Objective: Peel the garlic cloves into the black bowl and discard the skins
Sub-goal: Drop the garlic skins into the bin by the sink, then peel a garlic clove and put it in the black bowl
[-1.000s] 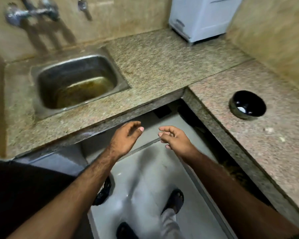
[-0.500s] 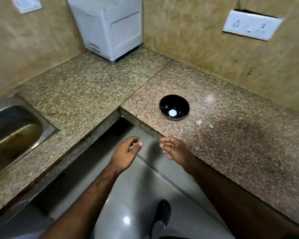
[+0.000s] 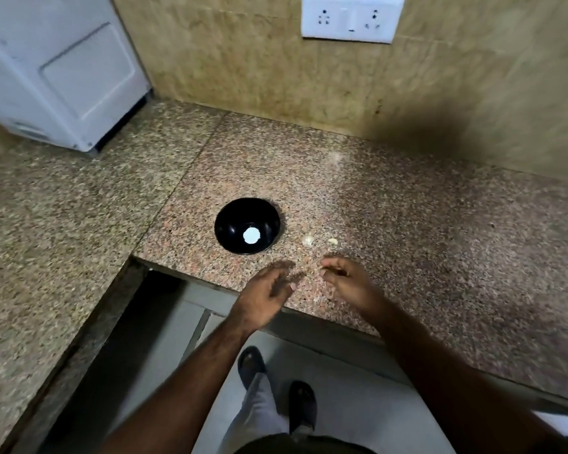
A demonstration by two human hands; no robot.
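No readable text anywhere. The white socket plate [image 3: 352, 18] on the wall carries no lettering, the white appliance [image 3: 56, 70] in the corner shows no brand or label, and the black bowl [image 3: 247, 226] bears none.

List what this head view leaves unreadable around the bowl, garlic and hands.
- Left hand: motion blur smears its fingers.
- Two garlic pieces: too small to tell peeled from unpeeled.
- Black bowl: white spot inside; reflection or object, unclear.
- Right hand: curled fingers hide whatever they might pinch.
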